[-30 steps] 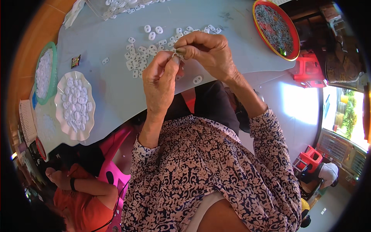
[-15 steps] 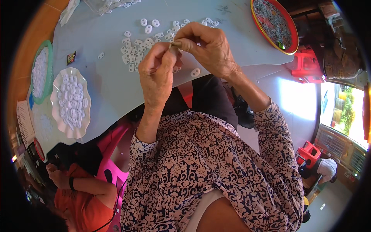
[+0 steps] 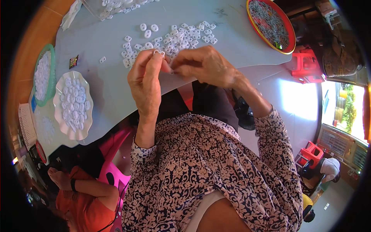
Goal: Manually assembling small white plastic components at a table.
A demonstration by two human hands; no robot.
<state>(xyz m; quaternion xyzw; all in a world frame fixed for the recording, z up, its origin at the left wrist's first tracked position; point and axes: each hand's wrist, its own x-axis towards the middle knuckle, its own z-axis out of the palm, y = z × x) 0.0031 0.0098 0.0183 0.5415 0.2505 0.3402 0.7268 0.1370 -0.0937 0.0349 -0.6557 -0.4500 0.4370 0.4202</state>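
Observation:
My left hand point(image 3: 146, 79) pinches a small white two-holed plastic piece point(image 3: 159, 53) between thumb and forefinger. Close beside it, my right hand point(image 3: 206, 66) is closed, its fingertips pressed together and slightly blurred by motion. Whatever those right fingertips hold is too small to make out. Under and behind both hands lies a loose spread of white two-holed pieces point(image 3: 181, 38) on the grey-blue table point(image 3: 112, 85). Three rounder white pieces point(image 3: 147, 33) sit apart just beyond the left hand.
On the left stand a scalloped white dish point(image 3: 89, 121) of white pieces and a green basket point(image 3: 51, 73). A red tray point(image 3: 291, 40) of small metallic-looking parts is at the far right. A small dark packet point(image 3: 74, 61) lies near the dish. A person in orange point(image 3: 87, 201) sits at the lower left.
My hands have drawn apart a little, the left one moving left and the right one lower. The white piece in my left fingers now shows. A white oval piece near the table edge is no longer visible.

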